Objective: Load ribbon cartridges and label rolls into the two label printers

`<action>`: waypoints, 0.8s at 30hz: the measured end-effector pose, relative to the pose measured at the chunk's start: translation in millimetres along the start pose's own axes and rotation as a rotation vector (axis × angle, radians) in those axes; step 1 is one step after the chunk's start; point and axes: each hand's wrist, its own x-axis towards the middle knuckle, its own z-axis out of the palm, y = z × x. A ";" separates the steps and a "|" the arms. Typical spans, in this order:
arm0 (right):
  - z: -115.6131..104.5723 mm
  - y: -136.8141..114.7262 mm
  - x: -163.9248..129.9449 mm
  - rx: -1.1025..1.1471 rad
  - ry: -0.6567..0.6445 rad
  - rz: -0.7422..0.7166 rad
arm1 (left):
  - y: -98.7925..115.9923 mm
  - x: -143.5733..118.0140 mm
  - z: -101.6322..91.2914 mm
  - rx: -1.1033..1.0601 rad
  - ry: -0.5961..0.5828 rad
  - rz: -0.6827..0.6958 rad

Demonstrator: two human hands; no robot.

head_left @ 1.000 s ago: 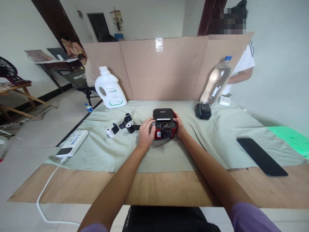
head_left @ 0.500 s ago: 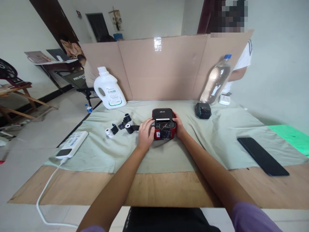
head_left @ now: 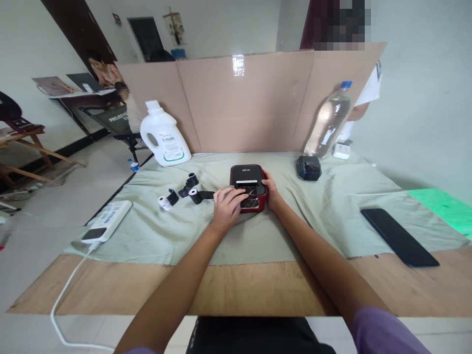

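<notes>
- Head view: the printer [head_left: 248,187], red with a black lid, sits mid-surface on the cloth [head_left: 295,221], in front of the cardboard screen [head_left: 250,103].
- Against the earlier frames, the left hand [head_left: 226,209] has slid from the printer's left flank onto its front top; its fingers [head_left: 241,193] now lie across the marbled paper there, flat and pressing, not closed round anything.
- The right hand [head_left: 271,192] has stayed at the printer's right side, its grip cupped against the red body.
- The printer itself has barely shifted.
- Just left of the printer lie the rolls [head_left: 184,191], black and white, one touching a black strip that runs toward the printer; they are unmoved.
- To the right of the printer, apart from it, sits a small black box [head_left: 309,167], with a bottle [head_left: 328,123] leaning behind it.
- A jug [head_left: 164,135] stands at the back left, near the screen's corner.
- Open cloth lies in front of the printer down to the cloth's near hem, then bare wood to the surface [head_left: 236,290] edge.
- A power strip [head_left: 105,221] lies at the left edge, its cable [head_left: 62,305] dropping over the side.
- A phone [head_left: 400,237] lies near the right front, across the cloth's hem.
- Another person's sleeve [head_left: 370,88] shows behind the screen at the right.
</notes>
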 end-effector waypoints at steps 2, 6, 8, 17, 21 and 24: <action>0.4 -0.4 -0.3 0.000 -0.001 -0.002 | 0.2 0.5 0.2 -0.008 0.009 -0.005; 2.2 -2.1 -1.9 -0.009 0.008 -0.007 | 3.4 12.0 -4.4 0.003 -0.063 -0.032; 2.9 -2.8 -2.5 -0.019 0.015 -0.003 | 4.2 21.7 -9.1 0.006 -0.131 -0.035; -1.6 1.4 -0.2 -0.037 -0.010 -0.023 | 10.4 44.2 -16.6 0.029 -0.257 -0.003; -2.9 3.3 0.0 -0.032 -0.013 -0.031 | 14.6 42.0 -14.2 0.073 -0.236 -0.006; -4.3 3.4 -0.2 -0.048 -0.004 -0.020 | 15.3 39.0 -12.6 0.095 -0.220 -0.023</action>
